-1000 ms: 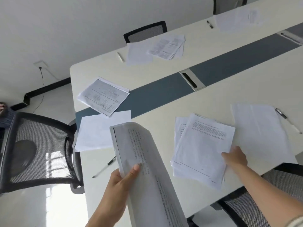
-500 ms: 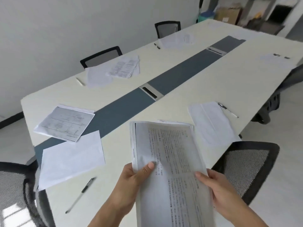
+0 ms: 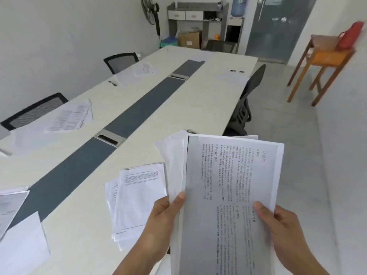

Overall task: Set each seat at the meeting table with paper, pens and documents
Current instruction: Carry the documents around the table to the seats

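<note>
Both your hands, left and right, grip closed on the document stack; peel one set next for the far seat.

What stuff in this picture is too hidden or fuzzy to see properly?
Head view:
- Pile of papers on the table: its right side is covered by the papers held in the left hand and right hand.
- Print on the held papers: too blurred to read.
- Far pens: too small to tell what kind.
- Sheets at the left edge: cut off by the frame.
</note>
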Tool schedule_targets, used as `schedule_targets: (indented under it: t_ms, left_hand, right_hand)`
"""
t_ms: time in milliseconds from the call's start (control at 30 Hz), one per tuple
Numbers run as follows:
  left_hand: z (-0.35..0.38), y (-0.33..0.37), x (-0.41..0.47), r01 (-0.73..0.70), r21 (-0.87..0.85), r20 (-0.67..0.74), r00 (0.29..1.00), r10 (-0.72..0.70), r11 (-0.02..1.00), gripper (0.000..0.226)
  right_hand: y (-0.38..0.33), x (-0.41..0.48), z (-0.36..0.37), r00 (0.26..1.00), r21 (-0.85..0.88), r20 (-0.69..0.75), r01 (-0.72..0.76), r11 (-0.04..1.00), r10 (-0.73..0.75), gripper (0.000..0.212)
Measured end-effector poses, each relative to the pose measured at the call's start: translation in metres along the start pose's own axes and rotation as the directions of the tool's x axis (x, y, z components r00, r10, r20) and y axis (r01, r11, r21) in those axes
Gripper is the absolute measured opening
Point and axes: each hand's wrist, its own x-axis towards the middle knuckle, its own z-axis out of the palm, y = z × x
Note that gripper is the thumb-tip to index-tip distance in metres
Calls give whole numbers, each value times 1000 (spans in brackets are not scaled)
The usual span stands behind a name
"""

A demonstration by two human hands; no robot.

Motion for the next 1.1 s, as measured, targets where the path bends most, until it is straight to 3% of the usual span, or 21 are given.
schedule_targets:
  t_ms: [233, 433, 833, 1100]
  left_hand:
    - [147, -33, 36, 40, -7, 71, 997, -39, 999, 34]
    - [214, -47, 64, 130, -4, 38, 991, -130, 992, 36]
    - [290, -15, 214, 132, 37, 137, 981, -135, 991, 39]
    - [349, 36, 332, 105, 27, 151, 983, -108, 994, 32]
  right_hand:
    - [3, 37, -136, 981, 140, -181, -51, 989, 76, 15]
    - [4, 70, -200, 951, 133, -296, -52, 990, 90, 20]
    - [-31, 221, -249, 983, 92, -170, -53, 994, 69, 35]
    - [-93, 337, -266, 974, 195, -193, -81, 978, 119, 32]
